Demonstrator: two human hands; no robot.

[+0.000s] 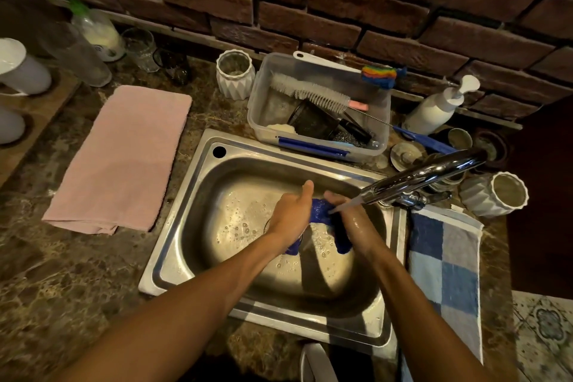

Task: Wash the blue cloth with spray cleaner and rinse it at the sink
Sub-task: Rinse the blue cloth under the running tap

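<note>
The wet blue cloth [321,211] is bunched between both hands over the middle of the steel sink [198,205]. My left hand [291,214] grips its left part, thumb raised. My right hand [353,217] grips its right part, and an end of the cloth hangs down below it. Water runs from the chrome faucet [421,177] onto the cloth and my right hand. Soap bubbles lie on the sink floor. A spray bottle [93,28] with a green trigger stands at the back left of the counter.
A folded pink towel [124,158] lies left of the sink. A checked blue towel [446,273] lies to its right. Behind the sink stand a clear tub of brushes [319,105], a white pump bottle [437,108] and white ribbed jars [235,74]. Glasses stand at the back left.
</note>
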